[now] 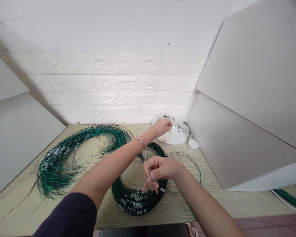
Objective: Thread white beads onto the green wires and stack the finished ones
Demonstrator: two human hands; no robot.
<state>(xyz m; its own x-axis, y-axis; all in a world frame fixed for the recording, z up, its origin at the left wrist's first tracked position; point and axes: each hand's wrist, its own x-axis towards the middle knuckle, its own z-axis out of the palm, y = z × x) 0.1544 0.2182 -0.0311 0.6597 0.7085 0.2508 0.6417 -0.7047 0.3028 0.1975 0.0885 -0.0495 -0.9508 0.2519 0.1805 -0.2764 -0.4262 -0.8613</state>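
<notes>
My left hand (162, 127) reaches across to the back, over a clear plastic bag (182, 130) holding small white and dark bits. Its fingertips are pinched together; whatever they hold is too small to make out. Nearer to me, my right hand (160, 169) pinches the ends of thin green and black wires (149, 161) between thumb and fingers. Beneath it lies a round coil of dark green wires (117, 189), with several small white connectors (137, 200) along its front. Part of the coil is hidden by my hands and left forearm.
A long bundle of green wires (49, 168) with white connectors curves over the table (177, 210) at left. A small white cup (193, 143) stands beside the bag. White panels (236, 131) flank both sides; a white brick-pattern wall (128, 85) closes the back. More wires (289, 199) lie far right.
</notes>
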